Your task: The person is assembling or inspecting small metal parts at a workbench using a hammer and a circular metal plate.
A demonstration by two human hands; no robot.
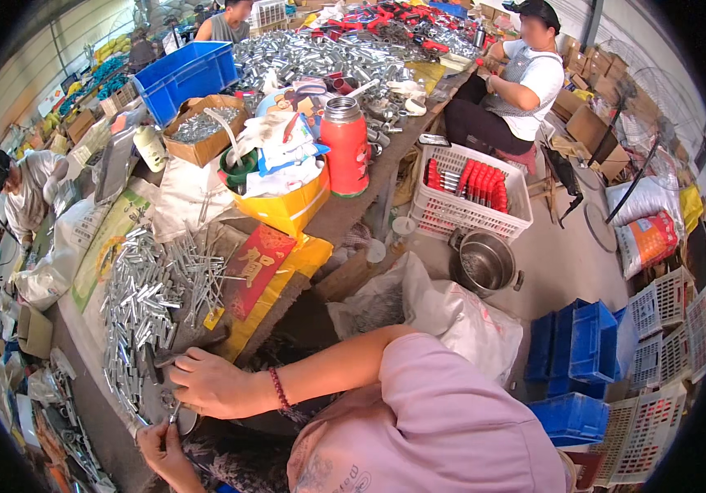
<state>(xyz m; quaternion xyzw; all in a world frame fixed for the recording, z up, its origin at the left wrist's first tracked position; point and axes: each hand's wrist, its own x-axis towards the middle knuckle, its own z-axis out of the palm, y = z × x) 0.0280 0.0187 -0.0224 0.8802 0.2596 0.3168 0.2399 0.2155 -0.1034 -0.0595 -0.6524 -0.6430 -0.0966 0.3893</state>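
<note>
My left hand [168,454] is low in the picture, its thumb and fingertips pinched on a small silver metal rod [175,412]. Just above it, my right hand [215,384], with a dark red bead bracelet at the wrist, has its fingers curled down; what they hold is hidden. Beside its knuckles is a dark object [156,365] that I cannot make out. A heap of short silver metal tubes [138,304] spreads over the table past my hands. Next to it lie thin long metal rods [198,275] in a loose bundle.
A red envelope [260,269] lies by a yellow container [287,209] and a red thermos [344,152]. A blue crate [187,78] stands farther back. On the right are a white basket of red-handled tools [472,185], a steel pot [484,263] and a seated co-worker [526,82].
</note>
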